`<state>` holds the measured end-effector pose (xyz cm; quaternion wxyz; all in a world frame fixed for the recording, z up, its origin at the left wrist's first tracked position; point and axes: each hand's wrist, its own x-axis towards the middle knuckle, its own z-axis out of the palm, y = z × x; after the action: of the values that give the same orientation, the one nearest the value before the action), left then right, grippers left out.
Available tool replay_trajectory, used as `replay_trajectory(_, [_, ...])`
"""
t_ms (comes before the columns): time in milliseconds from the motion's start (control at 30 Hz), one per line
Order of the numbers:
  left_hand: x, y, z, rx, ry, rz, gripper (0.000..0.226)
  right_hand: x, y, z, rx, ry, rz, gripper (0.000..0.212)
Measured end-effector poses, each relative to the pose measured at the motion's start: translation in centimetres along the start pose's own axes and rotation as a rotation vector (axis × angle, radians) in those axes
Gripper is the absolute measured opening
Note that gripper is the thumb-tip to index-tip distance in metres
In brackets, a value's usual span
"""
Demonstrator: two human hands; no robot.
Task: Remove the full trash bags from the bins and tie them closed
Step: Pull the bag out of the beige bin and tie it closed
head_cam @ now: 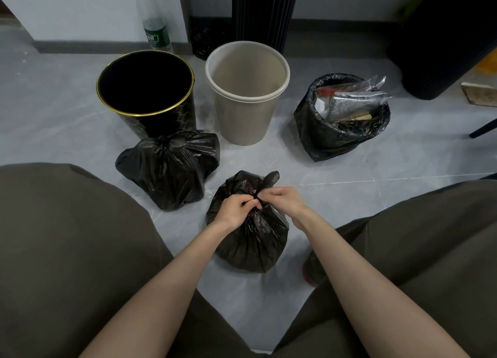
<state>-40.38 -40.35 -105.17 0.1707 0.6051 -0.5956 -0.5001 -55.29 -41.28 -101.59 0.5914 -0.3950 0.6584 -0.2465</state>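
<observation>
A small black trash bag point(250, 239) sits on the floor between my knees. My left hand point(234, 208) and my right hand point(282, 199) both pinch the twisted plastic at its neck, where a loop of the bag sticks up. A second black bag point(169, 169), tied at the top, lies to the left in front of the black bin point(145, 94) with a gold rim. The beige bin point(246, 91) stands beside it; both bins hold nothing. A third black bag point(341, 120) at the right stands open, with clear wrappers and paper showing.
Grey tiled floor all around. A tall clear bottle point(153, 21) stands by the wall behind the black bin. A dark ribbed column point(265, 10) rises behind the beige bin. A large dark object point(443, 40) fills the upper right, with a chair leg point(482, 129) below it.
</observation>
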Motion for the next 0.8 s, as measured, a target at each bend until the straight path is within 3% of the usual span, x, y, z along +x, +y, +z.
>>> replay_trajectory(267, [0.0, -0.1, -0.2, -0.125, -0.011, -0.009, 0.020, 0.7, 1.2, 0.4, 0.069, -0.018, -0.073, 0.017])
replay_trajectory(400, [0.2, -0.6, -0.7, -0.435, 0.154, -0.218, 0.026, 0.8, 1.6, 0.6, 0.331, 0.017, 0.040, 0.016])
replay_trajectory(500, [0.2, -1.1, -0.9, -0.517, 0.181, -0.334, 0.025, 0.8, 1.9, 0.6, 0.446, 0.004, 0.068, 0.024])
replay_trajectory(667, [-0.3, -0.1, -0.3, -0.354, 0.140, -0.334, 0.040, 1.1, 2.0, 0.9, 0.396, 0.045, 0.067, 0.023])
replay_trajectory(800, [0.4, -0.4, -0.1, -0.181, 0.269, -0.273, 0.036, 1.0, 2.2, 0.7, 0.387, 0.061, 0.057, 0.022])
